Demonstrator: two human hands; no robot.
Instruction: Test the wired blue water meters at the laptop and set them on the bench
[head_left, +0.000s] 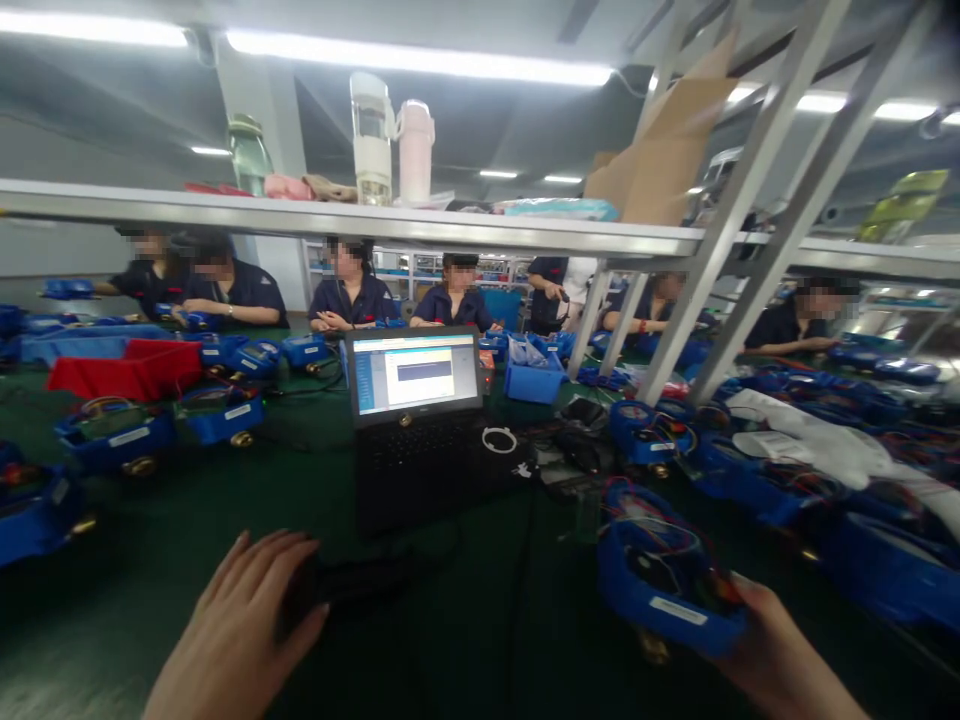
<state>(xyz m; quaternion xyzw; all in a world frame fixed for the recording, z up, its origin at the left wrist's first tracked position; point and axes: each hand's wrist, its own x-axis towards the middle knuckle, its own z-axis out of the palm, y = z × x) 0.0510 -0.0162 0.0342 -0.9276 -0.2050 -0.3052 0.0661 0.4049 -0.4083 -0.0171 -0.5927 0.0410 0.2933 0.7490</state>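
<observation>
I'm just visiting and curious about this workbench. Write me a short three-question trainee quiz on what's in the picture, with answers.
1. Which of the person's hands holds the blue housing with the white label and exposed wires?

2. Look at the laptop. True or false: its lid is closed.

3. Which of these stands on the raised shelf?
A) a potted plant
B) a pink bottle
C) a football

Key:
1. The right hand.
2. False: the lid is up and the screen is lit.
3. B.
</observation>
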